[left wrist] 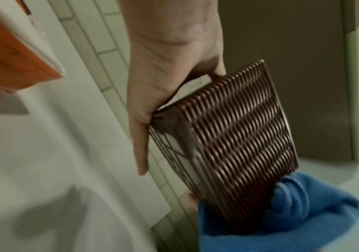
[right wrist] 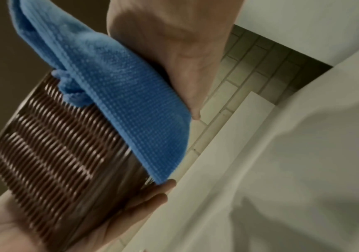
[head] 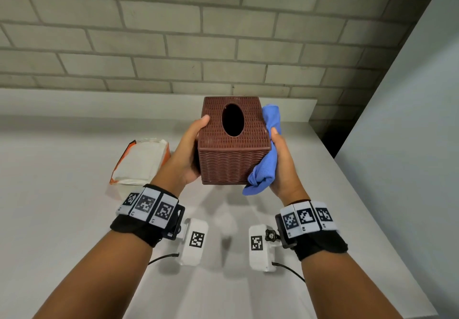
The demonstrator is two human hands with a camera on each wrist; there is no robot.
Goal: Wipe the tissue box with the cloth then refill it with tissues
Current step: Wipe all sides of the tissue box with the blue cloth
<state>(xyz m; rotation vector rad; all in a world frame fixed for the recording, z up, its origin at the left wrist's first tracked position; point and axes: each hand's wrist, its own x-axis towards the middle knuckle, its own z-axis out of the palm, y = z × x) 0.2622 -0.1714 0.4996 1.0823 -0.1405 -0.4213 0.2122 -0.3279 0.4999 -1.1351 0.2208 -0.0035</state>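
Room: grey-beige brick-pattern wall (head: pixel 173 33) at the back, plain pale panel (head: pixel 409 95) running along the right side, dark gap in the corner between them. White tabletop (head: pixel 62 207) fills the lower view, with a raised white ledge (head: pixel 99 102) against the wall; soft shadows of the arms fall on it. Tissue box (head: pixel 233 145): brown, wicker-textured, cube-shaped, dark oval opening on top, held up off the tabletop between both hands, tilted a bit toward the camera. Tissue pack (head: pixel 141 159): white with orange wrapper, lying on the tabletop left of the box, apart from it. Cloth (head: pixel 267 159): blue, bunched, sandwiched between right palm and the box's right face, tail hanging below. Left hand (head: pixel 186 150): grips the box's left side, thumb on the top edge. Right hand (head: pixel 283 164): presses the cloth to the box, thumb hooked over it. Marker bands and camera units on both wrists.
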